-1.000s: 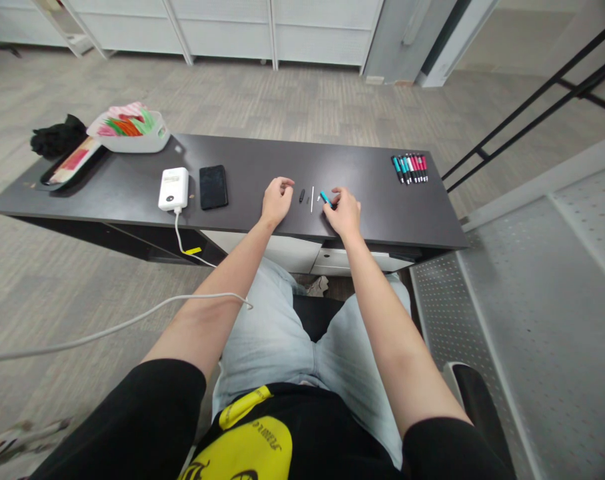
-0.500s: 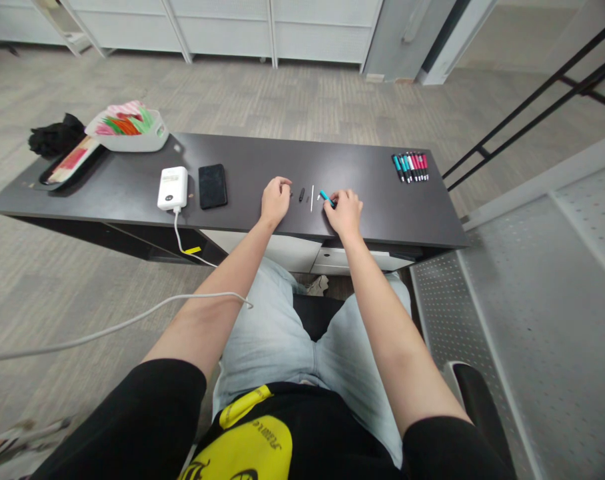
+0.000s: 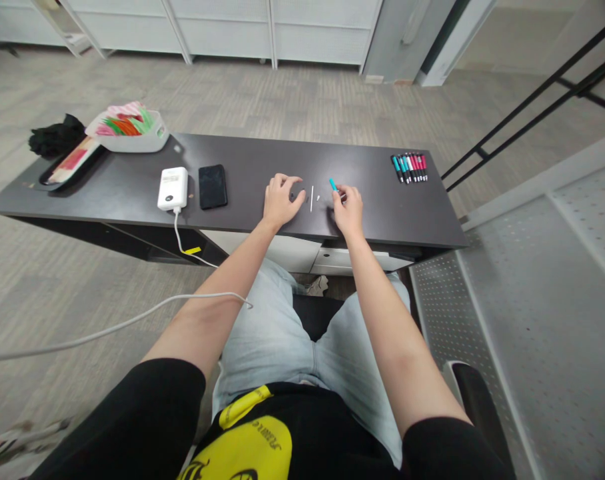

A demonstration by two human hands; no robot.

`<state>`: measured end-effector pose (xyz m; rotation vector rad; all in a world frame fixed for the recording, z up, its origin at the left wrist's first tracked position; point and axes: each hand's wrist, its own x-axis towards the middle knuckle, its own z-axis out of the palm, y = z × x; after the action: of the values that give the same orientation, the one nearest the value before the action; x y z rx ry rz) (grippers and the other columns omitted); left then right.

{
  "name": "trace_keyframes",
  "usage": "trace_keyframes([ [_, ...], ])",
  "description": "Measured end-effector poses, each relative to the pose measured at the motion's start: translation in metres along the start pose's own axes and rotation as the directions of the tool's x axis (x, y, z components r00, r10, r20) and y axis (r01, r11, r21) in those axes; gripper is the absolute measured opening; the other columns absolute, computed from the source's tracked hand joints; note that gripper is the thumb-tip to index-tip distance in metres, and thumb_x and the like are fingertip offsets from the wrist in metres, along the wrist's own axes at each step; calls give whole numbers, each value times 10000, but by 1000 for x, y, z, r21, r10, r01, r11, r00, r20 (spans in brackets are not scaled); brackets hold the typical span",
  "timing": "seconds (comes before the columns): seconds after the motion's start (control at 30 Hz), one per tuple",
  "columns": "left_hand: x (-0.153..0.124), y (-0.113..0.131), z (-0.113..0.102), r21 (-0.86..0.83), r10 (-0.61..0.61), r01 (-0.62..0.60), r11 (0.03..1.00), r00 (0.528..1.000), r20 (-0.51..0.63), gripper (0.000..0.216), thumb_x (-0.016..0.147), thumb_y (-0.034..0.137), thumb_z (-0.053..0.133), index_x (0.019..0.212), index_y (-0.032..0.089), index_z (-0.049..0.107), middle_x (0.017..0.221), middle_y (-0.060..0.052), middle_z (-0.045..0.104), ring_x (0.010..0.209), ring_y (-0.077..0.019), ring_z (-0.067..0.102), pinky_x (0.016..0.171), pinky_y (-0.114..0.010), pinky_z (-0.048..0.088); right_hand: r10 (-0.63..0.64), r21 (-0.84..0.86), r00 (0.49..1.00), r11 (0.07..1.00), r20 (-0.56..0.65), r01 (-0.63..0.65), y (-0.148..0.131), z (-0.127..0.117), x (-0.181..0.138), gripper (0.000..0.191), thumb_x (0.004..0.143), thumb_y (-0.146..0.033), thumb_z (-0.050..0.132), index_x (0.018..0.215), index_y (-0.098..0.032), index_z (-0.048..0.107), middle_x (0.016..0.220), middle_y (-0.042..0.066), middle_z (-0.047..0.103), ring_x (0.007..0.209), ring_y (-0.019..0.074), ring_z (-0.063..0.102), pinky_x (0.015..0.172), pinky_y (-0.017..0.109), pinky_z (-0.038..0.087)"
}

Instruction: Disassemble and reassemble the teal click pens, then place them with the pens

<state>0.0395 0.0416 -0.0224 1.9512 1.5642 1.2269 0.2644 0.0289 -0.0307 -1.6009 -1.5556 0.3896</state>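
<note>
My right hand [image 3: 348, 208] pinches a turquoise pen barrel [image 3: 333, 184], which sticks up beyond the fingertips, tilted to the left. My left hand [image 3: 281, 201] hovers low over the tabletop with thumb and index finger spread apart. Small dark bits lie under and beside its fingers, partly covered. Between the two hands a thin white pen refill [image 3: 312, 199] lies on the table, pointing away from me. Just right of the refill rests a tiny white piece [image 3: 318, 198].
A row of several pens [image 3: 409, 167] lies at the right end of the dark table [image 3: 262, 157]. Left of my hands are a black phone [image 3: 212, 187] and a white power bank [image 3: 172, 189] with a cable. Farther left stand a white basket [image 3: 132, 143] and a black tray [image 3: 77, 175].
My right hand has lifted and turned the turquoise barrel more upright. My left hand has shifted right and opened its fingers, over where a short black piece lay.
</note>
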Motion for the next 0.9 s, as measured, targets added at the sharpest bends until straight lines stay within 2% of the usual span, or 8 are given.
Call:
trace_keyframes([
  [0.1,-6,9,-4,16,182,-188,982,966,186,270,971,338,895,1241,332,897,1500,-143,763,1530,-465,612,1349,-641,408,-23,80,1000,997,4,22,2,0,1,261,1148,-442,601,1249,-277,777,1223,136,806,1132,332,746,1124,520,631],
  [0.17,-8,11,-4,-1,236,-244,970,936,261,298,960,378,903,1256,341,912,1530,-135,789,1565,-484,598,1347,-664,378,-14,127,1000,992,4,13,3,1,2,276,1154,-474,608,1269,-272,757,1233,140,815,1129,331,757,1116,527,645],
  [0.3,-6,11,-2,-22,276,-284,959,906,322,343,967,413,886,1303,356,923,1520,-115,848,1580,-486,613,1358,-689,340,34,178,999,984,-5,-32,6,3,3,255,1129,-476,657,1255,-262,715,1256,162,817,1149,333,782,1147,544,643],
  [0.5,-4,12,-4,131,298,-402,906,827,477,413,1119,477,707,1436,296,901,1597,-109,836,1637,-452,576,1325,-679,365,40,347,997,938,-70,-13,17,11,5,333,1068,-581,744,1171,-272,673,1176,140,806,1105,324,769,1146,557,644],
  [0.6,-4,13,-6,157,312,-432,888,818,484,412,1128,462,688,1428,282,907,1581,-106,845,1595,-442,607,1294,-668,389,37,383,997,924,-73,-6,21,13,6,376,1044,-627,776,1153,-284,665,1139,122,803,1079,319,757,1143,559,644],
  [0.73,-4,12,-7,132,347,-450,883,816,463,348,1118,429,693,1323,282,932,1501,-106,882,1489,-426,674,1252,-665,414,30,386,997,922,-72,0,25,14,7,405,1026,-658,781,1149,-290,668,1124,117,797,1046,317,748,1104,553,652],
  [0.9,-3,6,-5,135,347,-417,899,865,362,246,1124,317,671,1140,296,916,1358,-104,908,1329,-369,744,1182,-616,460,11,366,997,930,-71,16,28,15,8,386,1030,-647,763,1145,-290,670,1094,112,793,1014,318,738,1056,541,653],
])
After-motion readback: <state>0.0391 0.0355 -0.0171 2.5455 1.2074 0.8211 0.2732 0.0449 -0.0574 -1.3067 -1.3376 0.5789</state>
